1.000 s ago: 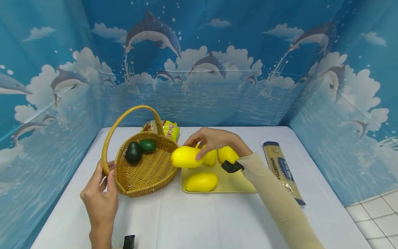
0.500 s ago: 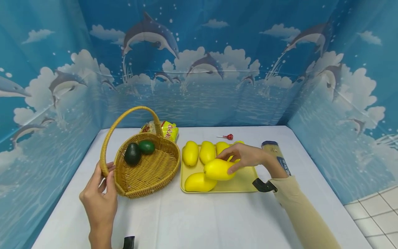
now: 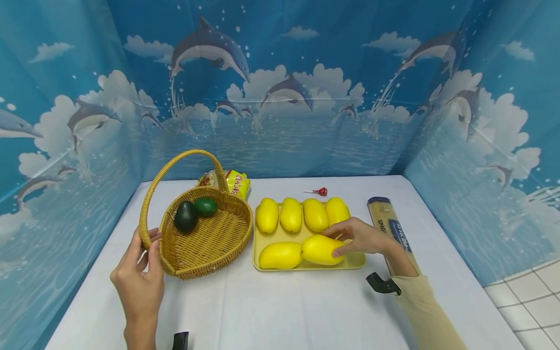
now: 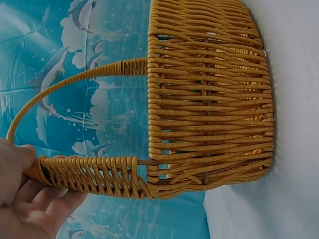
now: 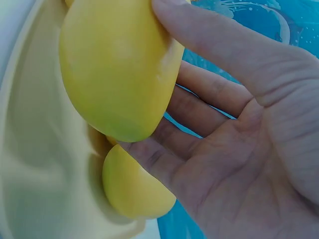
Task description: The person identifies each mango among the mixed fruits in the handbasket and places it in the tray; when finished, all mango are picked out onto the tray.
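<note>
My left hand (image 3: 141,284) grips the wicker basket (image 3: 214,262) by the lower left end of its handle (image 4: 89,174). Two dark green avocados (image 3: 186,217) lie inside the basket on its left. Over the front right of a pale yellow tray (image 3: 284,236), my right hand (image 3: 365,238) holds a yellow mango (image 3: 321,250) between thumb and fingers. Its left tip meets another mango (image 3: 280,255) lying at the tray's front left. Several more mangoes (image 3: 291,215) stand in a row along the back. In the right wrist view the held mango (image 5: 119,64) fills the thumb's reach.
A spaghetti packet (image 3: 389,223) lies right of the tray, partly behind the right forearm. Behind the tray is a red lollipop (image 3: 322,191). A yellow snack bag (image 3: 237,183) sits behind the basket. A dolphin-print curtain (image 3: 280,141) borders the white table (image 3: 262,311).
My right hand has carried the mango from beside the basket rightward and down to the tray's front right. The left hand stays on the handle, and the basket has barely moved.
</note>
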`<state>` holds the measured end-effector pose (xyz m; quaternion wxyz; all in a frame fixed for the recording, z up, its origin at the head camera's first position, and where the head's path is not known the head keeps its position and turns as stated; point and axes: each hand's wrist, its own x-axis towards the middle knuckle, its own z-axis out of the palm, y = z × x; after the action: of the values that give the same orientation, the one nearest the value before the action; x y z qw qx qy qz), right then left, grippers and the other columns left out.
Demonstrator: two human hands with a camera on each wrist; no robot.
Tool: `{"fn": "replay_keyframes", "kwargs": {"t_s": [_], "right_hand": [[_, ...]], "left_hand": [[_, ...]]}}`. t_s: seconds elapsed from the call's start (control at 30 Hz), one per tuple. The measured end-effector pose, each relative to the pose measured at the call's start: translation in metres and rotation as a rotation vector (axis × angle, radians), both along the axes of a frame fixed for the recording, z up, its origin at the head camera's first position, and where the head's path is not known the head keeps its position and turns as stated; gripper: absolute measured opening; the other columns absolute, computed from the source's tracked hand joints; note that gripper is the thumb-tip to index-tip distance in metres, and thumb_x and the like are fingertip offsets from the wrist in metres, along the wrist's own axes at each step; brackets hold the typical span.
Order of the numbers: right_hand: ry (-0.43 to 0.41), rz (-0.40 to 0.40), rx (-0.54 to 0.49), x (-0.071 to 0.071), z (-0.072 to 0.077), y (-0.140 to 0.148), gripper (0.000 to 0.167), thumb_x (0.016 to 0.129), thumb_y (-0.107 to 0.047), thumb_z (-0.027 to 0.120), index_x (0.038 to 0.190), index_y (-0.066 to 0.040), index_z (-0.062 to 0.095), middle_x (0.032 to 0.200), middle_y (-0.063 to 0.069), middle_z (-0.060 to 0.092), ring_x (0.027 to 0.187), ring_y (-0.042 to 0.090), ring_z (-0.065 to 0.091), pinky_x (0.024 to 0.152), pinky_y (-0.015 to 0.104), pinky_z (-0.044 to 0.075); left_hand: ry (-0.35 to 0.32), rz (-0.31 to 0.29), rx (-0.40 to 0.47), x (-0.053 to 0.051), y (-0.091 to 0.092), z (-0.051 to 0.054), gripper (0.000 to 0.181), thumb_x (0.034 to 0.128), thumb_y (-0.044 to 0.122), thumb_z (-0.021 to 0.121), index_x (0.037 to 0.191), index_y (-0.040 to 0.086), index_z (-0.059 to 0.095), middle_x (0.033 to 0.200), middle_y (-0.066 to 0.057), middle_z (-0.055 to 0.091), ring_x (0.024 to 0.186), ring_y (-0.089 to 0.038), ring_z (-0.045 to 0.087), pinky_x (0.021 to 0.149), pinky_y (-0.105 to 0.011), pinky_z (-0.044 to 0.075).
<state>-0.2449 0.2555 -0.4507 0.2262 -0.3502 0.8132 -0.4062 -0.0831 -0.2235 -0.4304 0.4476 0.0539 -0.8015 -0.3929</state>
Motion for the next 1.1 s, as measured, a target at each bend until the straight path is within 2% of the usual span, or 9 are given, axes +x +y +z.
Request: {"fn": "replay_keyframes", "kwargs": {"t_s": [0.17, 0.37, 0.57, 0.7, 0.77, 0.93, 1.1], "right_hand": [[0.012, -0.046, 0.03, 0.004, -0.004, 0.008, 0.052, 0.093, -0.014, 0.086, 0.137, 0.008, 0.068, 0.137, 0.023, 0.071, 0.123, 0.04, 0.069, 0.104, 0.048, 0.062], [0.081, -0.08, 0.102, 0.004, -0.007, 0.012, 0.051, 0.093, -0.016, 0.087, 0.136, 0.007, 0.07, 0.134, 0.022, 0.072, 0.119, 0.039, 0.071, 0.103, 0.052, 0.062], [0.054, -0.087, 0.115, 0.005, -0.011, 0.013, 0.054, 0.096, -0.017, 0.084, 0.139, 0.009, 0.066, 0.139, 0.025, 0.069, 0.124, 0.043, 0.068, 0.106, 0.056, 0.059], [0.09, -0.08, 0.133, 0.005, -0.014, 0.016, 0.052, 0.098, -0.018, 0.082, 0.14, 0.009, 0.067, 0.139, 0.025, 0.069, 0.129, 0.044, 0.066, 0.109, 0.059, 0.056], [0.102, -0.075, 0.129, 0.005, -0.014, 0.017, 0.051, 0.099, -0.018, 0.081, 0.141, 0.008, 0.066, 0.14, 0.025, 0.069, 0.131, 0.045, 0.064, 0.11, 0.06, 0.055], [0.066, -0.08, 0.061, 0.008, -0.017, 0.016, 0.054, 0.1, -0.017, 0.08, 0.144, 0.009, 0.063, 0.144, 0.025, 0.066, 0.134, 0.047, 0.061, 0.112, 0.062, 0.052], [0.088, -0.104, 0.011, 0.009, -0.022, 0.016, 0.056, 0.098, -0.017, 0.082, 0.145, 0.006, 0.063, 0.145, 0.022, 0.067, 0.134, 0.046, 0.061, 0.114, 0.062, 0.05]], "left_hand": [[-0.004, -0.006, -0.002, -0.001, 0.0, -0.002, 0.046, 0.1012, -0.008, 0.069, 0.146, 0.0, 0.065, 0.127, -0.018, 0.076, 0.119, 0.007, 0.066, 0.095, -0.011, 0.054], [0.01, -0.008, -0.013, -0.004, -0.001, -0.001, 0.044, 0.1011, -0.007, 0.069, 0.145, -0.001, 0.066, 0.126, -0.018, 0.077, 0.118, 0.004, 0.068, 0.095, -0.012, 0.054], [0.012, -0.003, -0.026, -0.002, -0.002, 0.001, 0.045, 0.0987, -0.01, 0.071, 0.143, -0.002, 0.067, 0.124, -0.019, 0.077, 0.116, 0.007, 0.067, 0.093, -0.01, 0.054], [-0.01, -0.017, -0.032, -0.002, -0.002, 0.002, 0.047, 0.0986, -0.009, 0.071, 0.145, -0.002, 0.065, 0.126, -0.018, 0.077, 0.117, 0.008, 0.067, 0.093, -0.01, 0.054], [-0.017, -0.018, -0.034, -0.002, -0.003, 0.002, 0.047, 0.0987, -0.008, 0.072, 0.145, -0.002, 0.066, 0.127, -0.018, 0.077, 0.117, 0.008, 0.067, 0.093, -0.01, 0.054], [-0.017, -0.005, -0.037, 0.0, -0.005, 0.0, 0.042, 0.0976, -0.007, 0.074, 0.139, -0.006, 0.068, 0.121, -0.02, 0.078, 0.113, 0.013, 0.066, 0.09, -0.008, 0.054], [-0.029, -0.002, -0.054, 0.001, -0.01, 0.0, 0.037, 0.0982, -0.004, 0.074, 0.135, -0.008, 0.07, 0.117, -0.02, 0.079, 0.11, 0.017, 0.064, 0.088, -0.006, 0.053]]}}
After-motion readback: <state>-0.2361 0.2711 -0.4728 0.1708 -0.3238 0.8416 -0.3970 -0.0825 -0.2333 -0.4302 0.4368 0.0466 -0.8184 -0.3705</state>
